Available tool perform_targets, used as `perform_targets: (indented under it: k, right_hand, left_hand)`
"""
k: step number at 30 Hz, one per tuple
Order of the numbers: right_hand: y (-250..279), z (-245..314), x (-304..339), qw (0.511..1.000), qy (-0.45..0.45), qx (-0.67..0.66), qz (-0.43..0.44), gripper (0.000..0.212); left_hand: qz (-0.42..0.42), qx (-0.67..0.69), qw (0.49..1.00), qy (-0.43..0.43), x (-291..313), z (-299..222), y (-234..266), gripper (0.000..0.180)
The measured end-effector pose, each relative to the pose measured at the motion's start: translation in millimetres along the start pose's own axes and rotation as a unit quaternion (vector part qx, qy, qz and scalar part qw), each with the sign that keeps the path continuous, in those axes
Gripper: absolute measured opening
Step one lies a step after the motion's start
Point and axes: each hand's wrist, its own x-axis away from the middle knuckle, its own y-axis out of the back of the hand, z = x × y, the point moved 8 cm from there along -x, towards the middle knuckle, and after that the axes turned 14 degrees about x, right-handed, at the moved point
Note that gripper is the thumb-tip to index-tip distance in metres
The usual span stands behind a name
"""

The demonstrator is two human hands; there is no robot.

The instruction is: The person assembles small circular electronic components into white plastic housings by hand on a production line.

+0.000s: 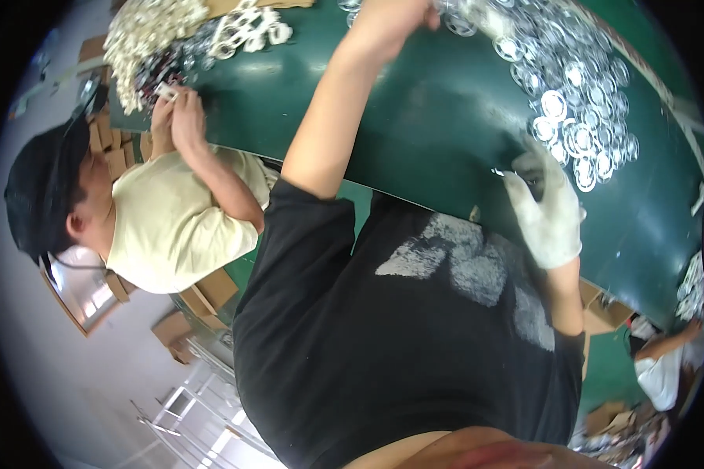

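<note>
My left hand [391,27] is bare and stretches to the far edge of the view, beside the clear and silvery round parts. The picture's upper edge cuts off most of its fingers, so its grip is hidden. My right hand [551,215] wears a white glove and hovers over the near side of the green table [414,117]. Its thumb and fingers curl together around a small shiny piece [498,172], which shows at the thumb tip; its kind is too small to make out. Just beyond the glove lies a heap of round, clear and silvery parts [583,137].
To my left a co-worker in a black cap [47,187] handles a small white piece at the table edge. Near them lie a heap of cream parts [133,47], dark parts [164,70] and white ring-shaped parts [246,31]. Another person [657,375] is at the far right.
</note>
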Motion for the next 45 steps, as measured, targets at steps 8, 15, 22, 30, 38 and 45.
perform_targets:
  k: [8,15,22,30,38,45]
  right_hand:
    - [-15.1,0.7,2.4,0.997,0.018,-0.038,0.064,0.034]
    - [-16.4,10.0,-1.3,0.994,0.061,0.009,0.095,0.032]
    - [-14.6,29.0,-8.9,0.986,0.137,0.042,0.085,0.033]
    - [-9.9,39.0,-29.2,0.991,0.090,0.092,0.040,0.043]
    - [-12.7,-6.7,-24.6,0.977,-0.095,0.158,0.109,0.034]
    - [-13.4,-1.5,-19.6,0.978,-0.102,0.130,0.128,0.035]
  left_hand:
    - [-0.167,-0.270,0.940,-0.123,-46.9,-100.9,70.1,0.047]
    - [-0.327,-0.598,0.729,-0.067,81.6,-52.7,244.1,0.054]
    - [-0.291,-0.546,0.747,-0.244,131.8,-49.6,178.0,0.034]
    - [0.164,-0.378,0.837,-0.361,160.3,-9.5,-88.1,0.049]
    - [-0.192,-0.544,0.791,-0.202,92.6,-0.4,45.1,0.050]
    - [-0.191,-0.559,0.776,-0.221,102.8,12.2,47.9,0.032]
